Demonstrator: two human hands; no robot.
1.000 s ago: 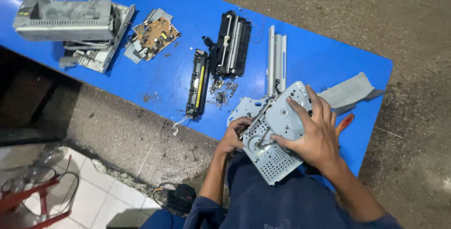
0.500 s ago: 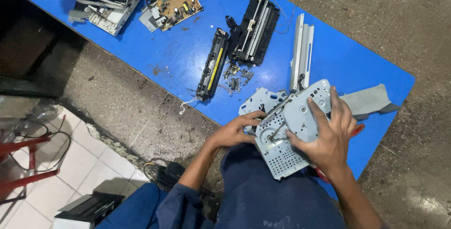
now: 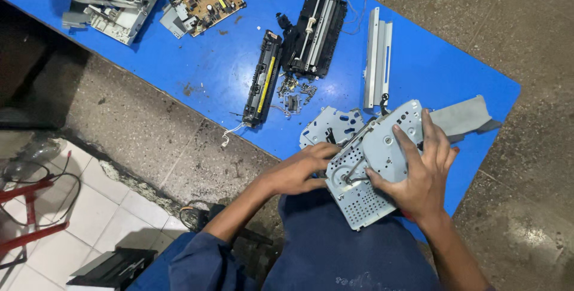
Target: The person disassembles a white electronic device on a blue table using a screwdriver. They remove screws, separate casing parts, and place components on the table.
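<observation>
Right hand: I see my right hand (image 3: 421,174) laid flat over the top of the grey metal chassis plate (image 3: 373,165), fingers spread and reaching up across its face, thumb hooked round the lower left edge by a small metal lever.
Right arm: the forearm runs up from the lower right corner, wrist bent slightly inward.
Left hand: my left hand (image 3: 302,168) grips the plate's left edge, fingers curled together and pressed against the metal, knuckles up.
Left arm: the forearm comes in from lower left, a dark blue sleeve pushed up at the elbow.
Plate position: it sits tilted over my lap at the near edge of the blue table (image 3: 215,70), its upper end overlapping a second pale metal bracket (image 3: 329,126) on the tabletop.
Near the plate: a long grey rail (image 3: 376,58) lies just above it, and a grey plastic piece (image 3: 463,115) pokes out to the right.
Farther up the table: a black roller assembly (image 3: 314,31), a narrow black unit with a yellow strip (image 3: 263,79), a heap of small screws (image 3: 293,91), and a brown circuit board (image 3: 206,1).
</observation>
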